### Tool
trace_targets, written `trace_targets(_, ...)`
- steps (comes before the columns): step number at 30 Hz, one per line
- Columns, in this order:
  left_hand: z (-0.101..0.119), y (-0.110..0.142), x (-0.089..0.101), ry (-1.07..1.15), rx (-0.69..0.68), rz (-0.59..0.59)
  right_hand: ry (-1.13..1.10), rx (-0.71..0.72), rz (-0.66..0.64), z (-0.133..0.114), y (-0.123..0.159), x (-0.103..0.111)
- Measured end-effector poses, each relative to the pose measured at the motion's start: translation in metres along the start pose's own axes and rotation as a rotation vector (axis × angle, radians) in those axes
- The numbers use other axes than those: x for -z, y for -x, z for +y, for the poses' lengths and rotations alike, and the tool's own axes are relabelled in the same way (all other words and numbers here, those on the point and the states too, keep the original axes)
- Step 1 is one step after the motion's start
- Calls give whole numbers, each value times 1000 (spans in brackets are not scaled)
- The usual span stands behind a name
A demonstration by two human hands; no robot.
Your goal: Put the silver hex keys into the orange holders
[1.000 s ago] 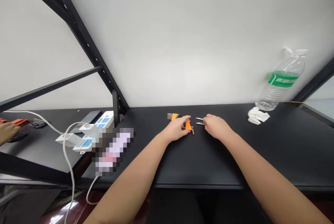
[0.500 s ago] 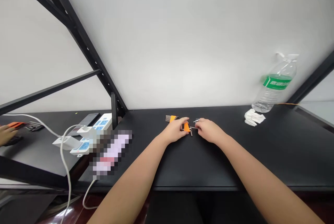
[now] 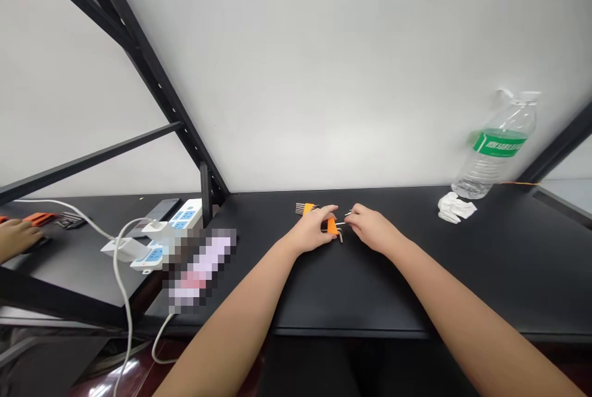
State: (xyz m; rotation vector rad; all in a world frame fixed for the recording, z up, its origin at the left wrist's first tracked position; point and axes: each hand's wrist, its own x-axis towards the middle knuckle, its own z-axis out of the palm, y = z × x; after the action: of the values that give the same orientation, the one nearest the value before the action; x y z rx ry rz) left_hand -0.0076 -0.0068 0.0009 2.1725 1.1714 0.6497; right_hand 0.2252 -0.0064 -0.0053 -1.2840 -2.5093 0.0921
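My left hand point(image 3: 309, 232) is closed on an orange plastic hex key holder point(image 3: 332, 226), fingers and thumb on either side of it. A short bent hex key point(image 3: 341, 236) sticks out of the holder at its near right. My right hand point(image 3: 374, 229) pinches a hex key point(image 3: 341, 223), whose visible end points left and meets or nearly meets the holder. Some metal tips point(image 3: 348, 212) show just beyond the right fingers. Behind my left hand lies another orange part point(image 3: 308, 207) with several hex keys pointing left; whether it joins the held holder is hidden.
Crumpled tissue point(image 3: 456, 208) and a clear bottle point(image 3: 494, 147) stand at the right by the wall. To the left are a blurred-out phone-like object point(image 3: 203, 270), a power strip point(image 3: 185, 219) with white cables, and a black metal frame point(image 3: 185, 119). Another person's hand point(image 3: 18, 240) is at far left.
The hex key in my right hand has come closer to the orange holder, and my right hand has shifted slightly left. The view has turned a little. My left hand keeps its hold.
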Motion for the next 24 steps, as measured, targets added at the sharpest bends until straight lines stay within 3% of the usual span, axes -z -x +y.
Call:
trace_targets(8,2,-2,-1,82,-1,55,-18,29,2,-3,0,0)
trace_targets(14,0,-3,-2,99,22,27,-22,-26,37,2,2,-1)
trace_targets(24,4,-4,-2,108,34,10,-154,5,83,8,2,0)
